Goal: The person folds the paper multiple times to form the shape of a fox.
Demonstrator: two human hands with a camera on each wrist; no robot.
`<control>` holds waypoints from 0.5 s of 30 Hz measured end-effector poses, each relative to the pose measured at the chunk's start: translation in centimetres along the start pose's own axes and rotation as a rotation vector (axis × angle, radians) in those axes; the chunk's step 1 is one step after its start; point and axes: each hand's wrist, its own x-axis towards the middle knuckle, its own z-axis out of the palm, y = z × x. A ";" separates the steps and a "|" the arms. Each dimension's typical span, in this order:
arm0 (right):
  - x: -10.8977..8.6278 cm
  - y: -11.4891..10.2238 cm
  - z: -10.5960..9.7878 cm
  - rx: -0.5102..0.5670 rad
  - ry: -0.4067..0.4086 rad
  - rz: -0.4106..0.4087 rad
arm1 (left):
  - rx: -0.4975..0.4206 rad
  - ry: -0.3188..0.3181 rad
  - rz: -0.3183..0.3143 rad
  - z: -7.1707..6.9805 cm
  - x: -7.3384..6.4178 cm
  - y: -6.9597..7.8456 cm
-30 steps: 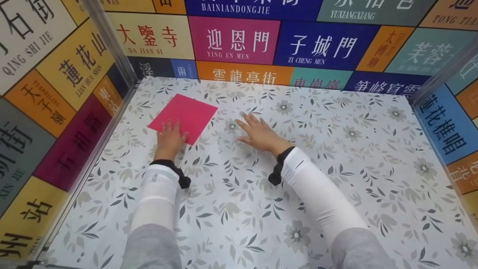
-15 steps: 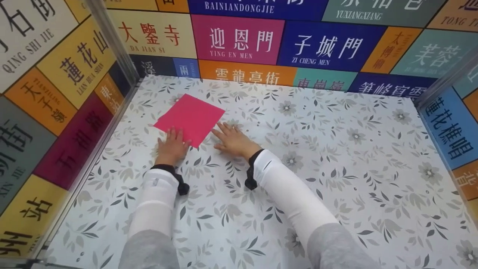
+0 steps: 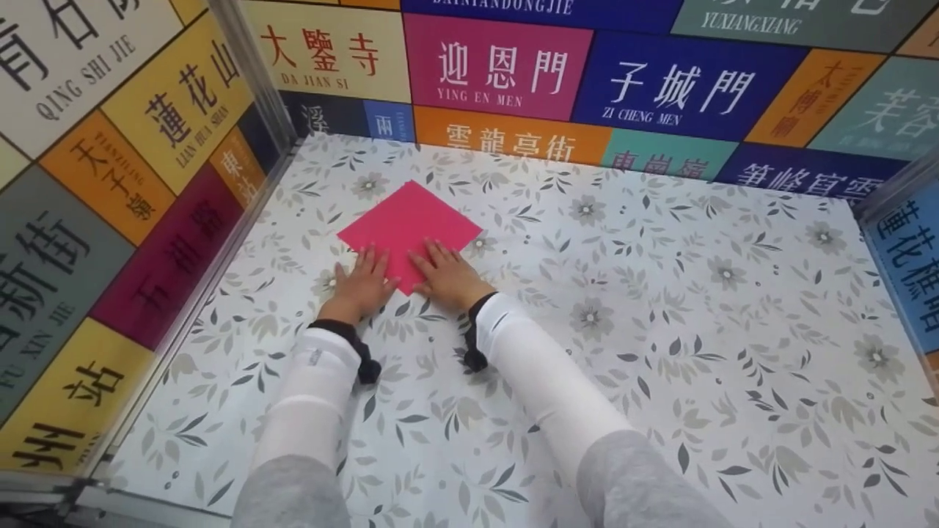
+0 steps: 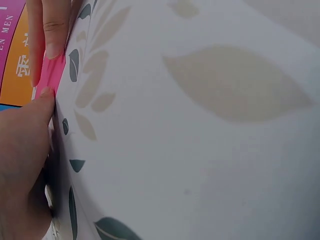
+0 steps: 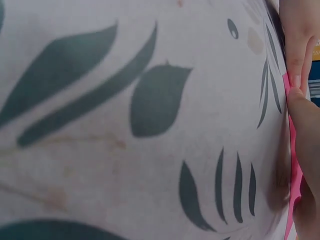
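Observation:
A square of bright pink paper (image 3: 411, 213) lies flat on the patterned tabletop, one corner pointing toward me in the head view. My left hand (image 3: 359, 288) rests at its near left edge, fingertips on the paper. On the near right edge, my right hand (image 3: 452, 279) touches the paper with fingers spread forward. Both thumbs are close to the near corner. In the left wrist view my left hand (image 4: 22, 160) shows below, the right fingers above, with a pink strip between. The right wrist view has my right hand (image 5: 307, 145) along the pink edge.
The tabletop (image 3: 660, 352) is white with grey leaves and flowers. Coloured panels with Chinese lettering (image 3: 506, 66) stand along the back, with more at the left (image 3: 147, 169) and right (image 3: 910, 249). A clear upright edge (image 3: 264, 81) marks the back left corner.
My right hand has moved left from the bare tabletop onto the paper. The paper has turned so a corner points toward me and has shifted right in view; the head view has shifted too.

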 end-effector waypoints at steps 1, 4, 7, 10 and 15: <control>-0.1 0.1 0.0 0.004 -0.003 0.015 | 0.000 -0.001 0.010 -0.1 0.0 0.0; -0.2 0.2 0.2 0.019 -0.015 0.043 | 0.001 -0.008 0.031 -0.2 -0.1 0.0; -0.2 0.3 0.3 0.033 -0.024 0.052 | 0.004 -0.015 0.035 -0.2 -0.1 -0.1; -0.2 0.4 0.4 0.033 -0.034 0.056 | 0.008 -0.009 0.035 -0.1 -0.1 -0.1; -0.6 0.8 0.5 0.028 -0.049 0.071 | 0.014 0.022 0.066 0.0 -0.3 0.6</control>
